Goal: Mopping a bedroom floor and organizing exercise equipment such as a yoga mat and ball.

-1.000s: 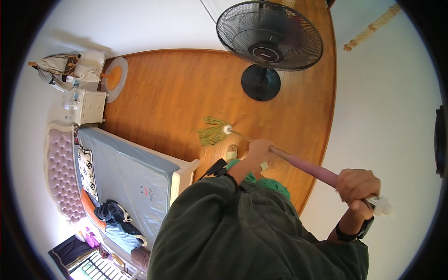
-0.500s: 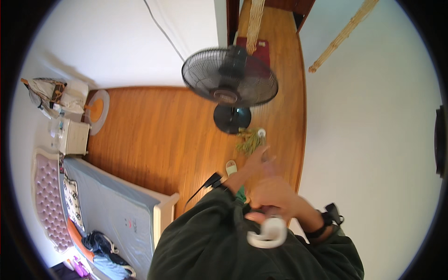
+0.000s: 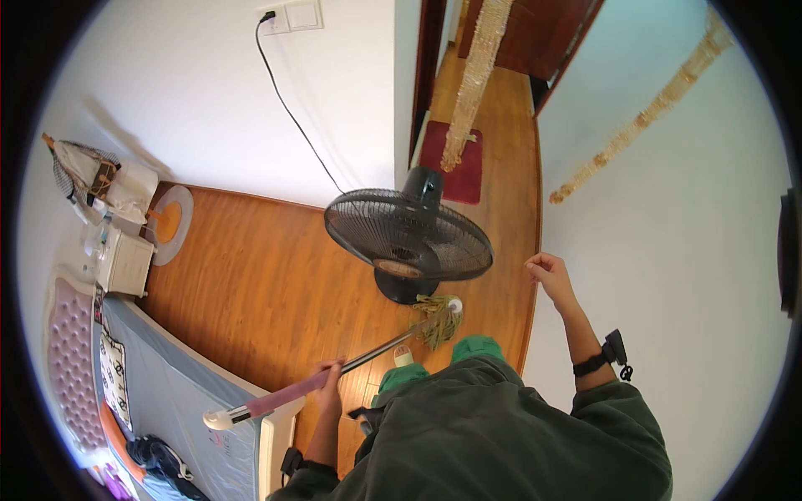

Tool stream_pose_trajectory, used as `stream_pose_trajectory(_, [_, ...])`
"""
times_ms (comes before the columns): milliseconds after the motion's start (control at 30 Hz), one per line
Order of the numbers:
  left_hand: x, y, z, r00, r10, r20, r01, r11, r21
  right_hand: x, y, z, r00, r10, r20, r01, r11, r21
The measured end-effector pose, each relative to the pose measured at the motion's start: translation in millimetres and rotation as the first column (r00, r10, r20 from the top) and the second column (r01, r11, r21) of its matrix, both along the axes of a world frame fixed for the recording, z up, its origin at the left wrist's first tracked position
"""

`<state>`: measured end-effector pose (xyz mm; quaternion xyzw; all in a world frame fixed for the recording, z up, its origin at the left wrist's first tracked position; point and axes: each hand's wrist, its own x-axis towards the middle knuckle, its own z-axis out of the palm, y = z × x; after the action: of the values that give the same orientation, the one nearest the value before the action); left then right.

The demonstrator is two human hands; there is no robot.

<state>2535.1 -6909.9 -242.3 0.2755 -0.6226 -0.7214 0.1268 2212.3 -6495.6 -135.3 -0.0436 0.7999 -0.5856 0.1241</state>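
Observation:
A mop [image 3: 378, 350] slants across the middle, with a metal pole and a pinkish grip sleeve. My left hand [image 3: 331, 387] is closed round the pole at the lower end of that sleeve. The white hooked end cap [image 3: 217, 419] points to the left over the bed. The mop's greenish strands [image 3: 436, 324] rest on the floor below the fan. My right hand [image 3: 551, 280] is raised at the right, off the mop, its fingers loosely bent and slightly apart with nothing visible in them. Nearest to it are the white wall and the black fan [image 3: 409, 238].
The fan's cord [image 3: 288, 104] runs to a wall socket [image 3: 276, 21]. Two beaded strands [image 3: 478, 79] hang near the doorway, above a red mat [image 3: 459, 185]. At the left stand a bed [image 3: 175, 367] and a white nightstand [image 3: 125, 265]. A round mat [image 3: 185, 242] lies beyond it.
My right hand has let go of the mop and moved up to the right. The grip end of the mop has swung left in my left hand. The view has tilted upward.

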Motion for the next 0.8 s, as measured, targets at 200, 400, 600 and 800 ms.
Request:
stream_pose_trajectory(200, [7, 11, 7, 0.815, 0.567, -0.118, -0.549, 0.821, 0.155, -148, -33, -112, 0.894, 0.318, 0.314, -0.355, 0.932, 0.067])
stream_pose_trajectory(400, [4, 110, 22, 0.344, 0.937, -0.069, -0.915, 0.35, 0.199, -236, -118, -207, 0.658, 0.551, 0.514, -0.64, 0.768, -0.003])
stream_pose_trajectory(600, [-25, 255, 64, 0.131, 0.984, -0.122, -0.986, 0.143, 0.088, -241, -174, -262, 0.626, 0.726, 0.284, -0.758, 0.653, 0.002])
stream_pose_trajectory(800, [-41, 354, 70, -0.089, 0.989, -0.121, -0.993, -0.08, 0.084, -249, -190, -286, 0.412, 0.841, 0.352, -0.9, 0.436, 0.011])
